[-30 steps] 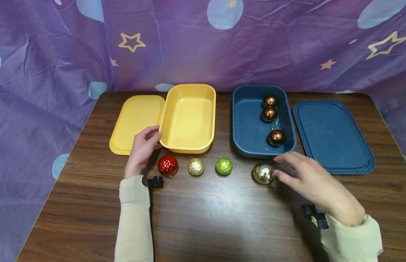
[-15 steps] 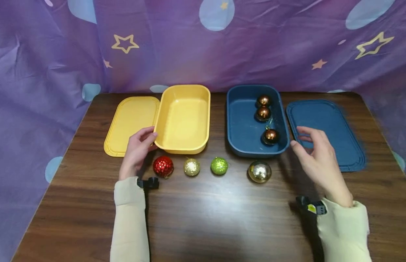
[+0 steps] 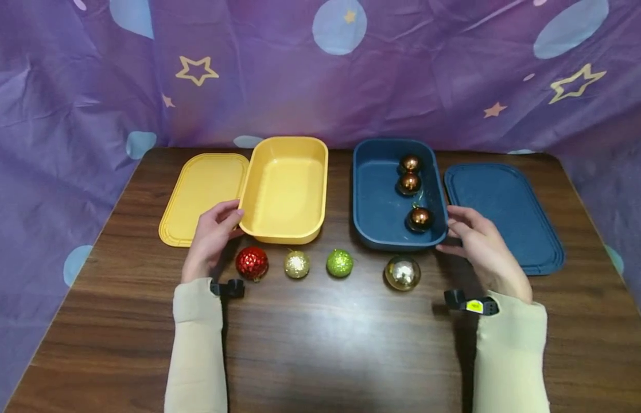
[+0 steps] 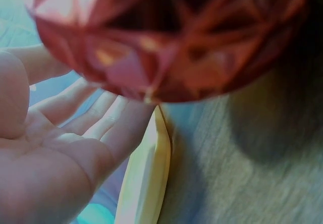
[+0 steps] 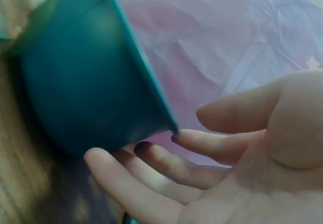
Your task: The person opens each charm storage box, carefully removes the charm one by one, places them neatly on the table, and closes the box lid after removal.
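In the head view my left hand [image 3: 210, 235] touches the near left corner of the yellow box [image 3: 283, 236], its fingers extended along the wall. A red faceted bauble [image 3: 252, 263] lies close to that hand and fills the top of the left wrist view. My right hand [image 3: 485, 244] has its fingertips at the near right corner of the blue box [image 3: 374, 198]. Its fingers [image 5: 136, 188] are spread, reaching under the rim in the right wrist view. Inside the blue box sit three shiny brown baubles [image 3: 419, 219]. A shiny gold bauble [image 3: 403, 273] lies in front of it.
Between the red and shiny gold baubles lie a glittery gold bauble [image 3: 296, 264] and a glittery green one [image 3: 340, 263]. The yellow lid [image 3: 196, 201] lies left of its box, the blue lid [image 3: 498, 209] right of the other. A purple curtain [image 3: 279, 69] hangs behind the table.
My right hand has drawn back from beside the shiny gold bauble and come to the blue box's right side. The left hand stays at the yellow box. The head view has shifted slightly.
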`<state>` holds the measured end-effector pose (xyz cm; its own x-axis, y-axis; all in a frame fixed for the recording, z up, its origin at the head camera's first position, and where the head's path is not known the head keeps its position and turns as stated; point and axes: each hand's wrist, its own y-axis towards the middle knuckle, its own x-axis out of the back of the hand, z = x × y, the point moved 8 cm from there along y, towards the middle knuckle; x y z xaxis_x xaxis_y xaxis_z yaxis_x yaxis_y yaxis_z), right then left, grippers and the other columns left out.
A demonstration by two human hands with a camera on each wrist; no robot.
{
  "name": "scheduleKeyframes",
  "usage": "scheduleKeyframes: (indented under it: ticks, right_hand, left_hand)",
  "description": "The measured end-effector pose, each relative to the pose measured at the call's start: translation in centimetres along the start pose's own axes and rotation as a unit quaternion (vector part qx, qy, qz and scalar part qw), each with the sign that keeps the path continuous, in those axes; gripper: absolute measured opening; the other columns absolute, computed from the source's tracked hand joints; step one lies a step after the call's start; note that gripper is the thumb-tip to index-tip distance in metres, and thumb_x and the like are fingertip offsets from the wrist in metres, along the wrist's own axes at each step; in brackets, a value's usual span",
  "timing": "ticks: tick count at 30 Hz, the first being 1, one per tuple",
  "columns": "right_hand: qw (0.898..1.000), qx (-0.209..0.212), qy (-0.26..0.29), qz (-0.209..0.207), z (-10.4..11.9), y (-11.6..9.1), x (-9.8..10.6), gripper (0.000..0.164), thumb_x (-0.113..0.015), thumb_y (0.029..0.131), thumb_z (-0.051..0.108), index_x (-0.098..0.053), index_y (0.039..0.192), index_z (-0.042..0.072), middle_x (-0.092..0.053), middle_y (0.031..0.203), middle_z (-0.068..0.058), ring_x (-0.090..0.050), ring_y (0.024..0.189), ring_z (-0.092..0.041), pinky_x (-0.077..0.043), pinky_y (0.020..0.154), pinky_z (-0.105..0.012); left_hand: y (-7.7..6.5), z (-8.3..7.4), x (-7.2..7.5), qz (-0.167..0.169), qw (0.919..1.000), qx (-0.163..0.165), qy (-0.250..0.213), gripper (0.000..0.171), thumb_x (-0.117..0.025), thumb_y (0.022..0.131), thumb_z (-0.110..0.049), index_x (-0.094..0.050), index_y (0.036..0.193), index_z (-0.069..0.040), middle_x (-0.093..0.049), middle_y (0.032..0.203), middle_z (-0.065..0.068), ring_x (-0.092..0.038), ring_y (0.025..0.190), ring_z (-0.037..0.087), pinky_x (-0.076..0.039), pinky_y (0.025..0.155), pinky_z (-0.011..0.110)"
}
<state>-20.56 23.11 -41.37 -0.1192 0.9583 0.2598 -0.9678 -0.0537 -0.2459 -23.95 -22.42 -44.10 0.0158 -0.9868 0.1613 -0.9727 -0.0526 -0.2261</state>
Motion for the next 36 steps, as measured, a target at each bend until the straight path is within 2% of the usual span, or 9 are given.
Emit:
scheduleKeyframes:
  ticks: [5,14,19,22,25,26,29,31,36]
  right_hand:
    - [0.999,-0.001,-0.035,-0.008,-0.4,0.1,-0.3,0.051,-0.031,0.104,0.018,-0.022,0.148,-0.007,-0.039,0.134,-0.022,-0.052,0.1,-0.008,-0.058,0.081,-0.026]
    - [0.999,0.005,-0.043,-0.017,-1.0,0.2,-0.5,0.05,-0.032,0.104,0.015,-0.024,0.147,-0.009,-0.04,0.133,-0.026,-0.051,0.102,-0.01,-0.058,0.08,-0.025]
    - [0.999,0.006,-0.042,-0.011,-0.9,0.2,-0.3,0.05,-0.034,0.104,0.016,-0.025,0.147,-0.007,-0.041,0.132,-0.024,-0.051,0.101,-0.01,-0.057,0.081,-0.025]
    - [0.999,0.007,-0.045,-0.009,-0.7,0.2,-0.4,0.05,-0.035,0.104,0.016,-0.026,0.147,-0.007,-0.043,0.129,-0.022,-0.052,0.098,-0.008,-0.057,0.081,-0.025]
    - [0.999,0.012,-0.05,-0.01,-0.6,0.2,-0.5,0.05,-0.036,0.103,0.015,-0.026,0.146,-0.009,-0.045,0.124,-0.02,-0.053,0.094,-0.005,-0.057,0.079,-0.023]
    - [0.998,0.013,-0.053,-0.009,-0.5,0.2,-0.5,0.05,-0.036,0.103,0.015,-0.026,0.146,-0.009,-0.045,0.124,-0.02,-0.054,0.093,-0.004,-0.057,0.079,-0.022]
    - [0.998,0.016,-0.061,-0.007,-0.3,0.2,-0.4,0.05,-0.036,0.103,0.015,-0.026,0.146,-0.009,-0.046,0.123,-0.021,-0.054,0.092,-0.003,-0.056,0.079,-0.02]
    - [0.998,0.015,-0.064,-0.003,-0.3,0.2,-0.3,0.051,-0.036,0.103,0.016,-0.026,0.146,-0.009,-0.046,0.124,-0.021,-0.053,0.093,-0.003,-0.056,0.079,-0.02]
    - [0.997,0.009,-0.074,0.003,-0.4,0.3,-0.2,0.051,-0.035,0.104,0.017,-0.025,0.147,-0.008,-0.045,0.128,-0.024,-0.053,0.094,-0.004,-0.056,0.081,-0.02]
  left_hand:
    - [0.0,-0.2,0.0,0.005,1.0,-0.004,0.007,0.045,-0.05,0.1,-0.017,-0.044,0.141,0.001,-0.051,0.135,0.024,-0.057,0.104,0.014,-0.055,0.081,0.022]
    - [-0.6,-0.4,0.6,0.002,1.0,-0.008,0.006,0.048,-0.05,0.1,-0.025,-0.046,0.139,0.002,-0.053,0.129,0.018,-0.06,0.095,0.006,-0.057,0.08,0.023]
    - [-1.7,-2.1,2.3,-0.054,0.9971,-0.053,0.011,0.048,-0.051,0.1,-0.03,-0.05,0.135,0.002,-0.06,0.12,0.01,-0.062,0.098,0.006,-0.057,0.08,0.022]
    - [-2.7,-3.5,3.5,-0.098,0.9914,-0.081,-0.03,0.035,-0.057,0.097,-0.026,-0.059,0.124,-0.002,-0.066,0.109,0.002,-0.064,0.095,0.008,-0.057,0.076,0.02]
    - [-3.6,-5.0,4.0,-0.117,0.9868,-0.091,-0.065,0.022,-0.061,0.095,-0.021,-0.063,0.113,-0.009,-0.067,0.101,-0.005,-0.063,0.091,0.008,-0.056,0.073,0.019]
    - [-3.8,-5.6,4.0,-0.12,0.987,-0.09,-0.058,0.021,-0.061,0.095,-0.021,-0.064,0.113,-0.01,-0.066,0.1,-0.007,-0.062,0.091,0.008,-0.056,0.072,0.018]
    - [-4.4,-8.0,3.0,-0.113,0.9889,-0.097,0.001,0.03,-0.06,0.095,-0.024,-0.062,0.12,-0.006,-0.061,0.103,-0.008,-0.059,0.091,0.007,-0.055,0.073,0.017]
    - [-4.6,-10.1,1.7,-0.096,0.9874,-0.114,0.053,0.036,-0.059,0.096,-0.023,-0.06,0.125,-0.002,-0.059,0.109,-0.003,-0.057,0.093,0.009,-0.054,0.075,0.017]
    - [-4.9,-14.8,-3.6,-0.025,0.9651,-0.191,0.178,0.035,-0.059,0.096,-0.021,-0.06,0.124,-0.002,-0.059,0.121,0.013,-0.058,0.102,0.022,-0.052,0.086,0.029]
